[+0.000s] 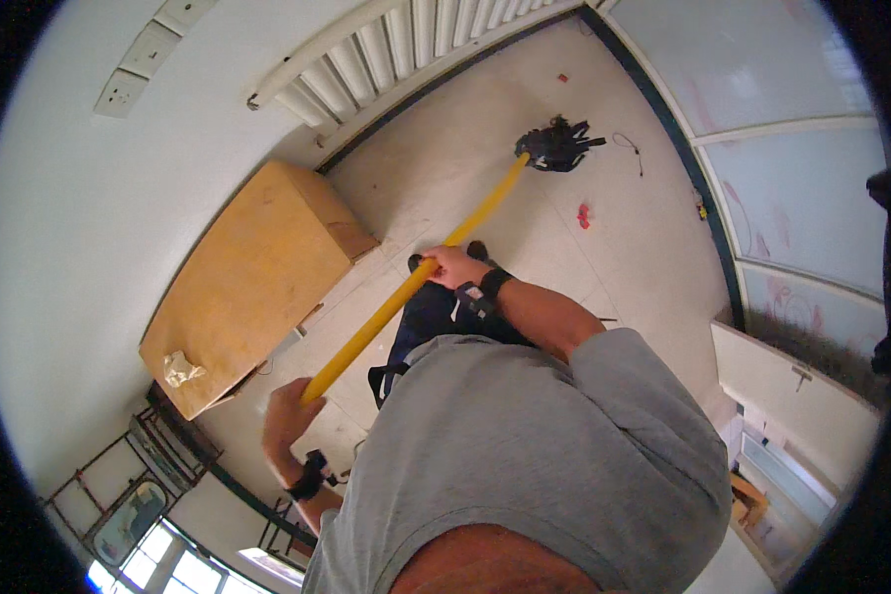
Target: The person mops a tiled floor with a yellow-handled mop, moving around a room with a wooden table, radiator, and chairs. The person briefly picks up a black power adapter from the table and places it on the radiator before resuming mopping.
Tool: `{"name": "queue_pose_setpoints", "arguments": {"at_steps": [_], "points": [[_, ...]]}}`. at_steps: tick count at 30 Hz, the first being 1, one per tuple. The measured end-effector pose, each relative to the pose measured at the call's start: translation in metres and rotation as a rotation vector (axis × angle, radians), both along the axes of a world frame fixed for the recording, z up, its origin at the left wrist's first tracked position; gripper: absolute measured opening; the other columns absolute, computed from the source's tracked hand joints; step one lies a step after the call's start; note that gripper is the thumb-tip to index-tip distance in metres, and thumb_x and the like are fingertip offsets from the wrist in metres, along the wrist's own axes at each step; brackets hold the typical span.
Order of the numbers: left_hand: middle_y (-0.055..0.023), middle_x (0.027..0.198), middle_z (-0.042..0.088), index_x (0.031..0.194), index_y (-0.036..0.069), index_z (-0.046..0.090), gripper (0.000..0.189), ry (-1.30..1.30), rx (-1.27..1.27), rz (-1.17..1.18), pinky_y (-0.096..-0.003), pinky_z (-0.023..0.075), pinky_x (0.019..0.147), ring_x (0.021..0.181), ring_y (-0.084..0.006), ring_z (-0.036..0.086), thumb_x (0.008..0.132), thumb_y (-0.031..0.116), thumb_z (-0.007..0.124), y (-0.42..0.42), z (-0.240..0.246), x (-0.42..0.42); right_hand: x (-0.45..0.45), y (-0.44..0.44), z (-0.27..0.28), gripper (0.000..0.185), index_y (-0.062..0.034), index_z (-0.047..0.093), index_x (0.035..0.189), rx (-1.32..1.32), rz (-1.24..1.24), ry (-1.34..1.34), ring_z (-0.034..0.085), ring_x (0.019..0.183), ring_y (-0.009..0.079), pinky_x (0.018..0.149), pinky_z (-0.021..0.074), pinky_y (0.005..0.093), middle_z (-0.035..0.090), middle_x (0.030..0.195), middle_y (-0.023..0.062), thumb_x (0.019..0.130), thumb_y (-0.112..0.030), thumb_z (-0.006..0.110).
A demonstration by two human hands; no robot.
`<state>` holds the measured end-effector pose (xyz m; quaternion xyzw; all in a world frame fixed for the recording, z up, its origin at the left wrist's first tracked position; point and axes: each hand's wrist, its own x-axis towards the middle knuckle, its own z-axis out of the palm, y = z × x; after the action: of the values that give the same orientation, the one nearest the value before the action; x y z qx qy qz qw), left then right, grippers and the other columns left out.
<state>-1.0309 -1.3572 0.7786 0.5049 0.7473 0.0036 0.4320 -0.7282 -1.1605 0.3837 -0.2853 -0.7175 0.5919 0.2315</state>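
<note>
My right hand (453, 267) grips the yellow handle (379, 318) of a mop about midway along, over my shoes. Lower left, my left hand (288, 416) is closed around the handle's top end. The handle slants away across the floor to the black strip mop head (557, 145), which rests on the pale floor with its strands bunched to one side. A crumpled red scrap (583, 216) lies near the mop head, and a smaller red scrap (563, 77) lies beyond it. Beside the strands is a thin dark looped cord (631, 152).
A wooden cabinet (252, 275) stands against the left wall, a crumpled wrapper (183, 369) on top. Past it is a white radiator (386, 63). Glazed panels (794, 200) with a dark base edge bound the right side. An open white door (794, 364) stands at lower right.
</note>
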Motion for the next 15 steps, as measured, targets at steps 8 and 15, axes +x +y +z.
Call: {"name": "queue_pose_setpoints", "arguments": {"at_steps": [8, 15], "points": [[-0.0158, 0.081, 0.068, 0.104, -0.001, 0.069, 0.035, 0.259, 0.335, 0.166, -0.0348, 0.0527, 0.067, 0.070, -0.0260, 0.066, 0.070, 0.006, 0.076, -0.043, 0.155, -0.003, -0.144, -0.004, 0.183, 0.011, -0.0047, 0.057, 0.100, -1.769, -0.299, 0.255, 0.062, 0.099, 0.0203, 0.088, 0.0552, 0.0358, 0.063, 0.100, 0.0097, 0.093, -0.010, 0.064], [-0.0188, 0.083, 0.067, 0.111, -0.001, 0.065, 0.039, 0.445, 0.060, 0.345, -0.0410, 0.0533, 0.066, 0.074, -0.0323, 0.068, 0.073, 0.003, 0.072, 0.029, 0.212, 0.142, -0.164, 0.051, 0.195, 0.009, -0.0043, 0.057, 0.101, -1.842, 0.110, 0.057, 0.063, 0.095, 0.0214, 0.088, 0.0547, 0.0373, 0.064, 0.097, 0.0096, 0.095, -0.010, 0.060]]}}
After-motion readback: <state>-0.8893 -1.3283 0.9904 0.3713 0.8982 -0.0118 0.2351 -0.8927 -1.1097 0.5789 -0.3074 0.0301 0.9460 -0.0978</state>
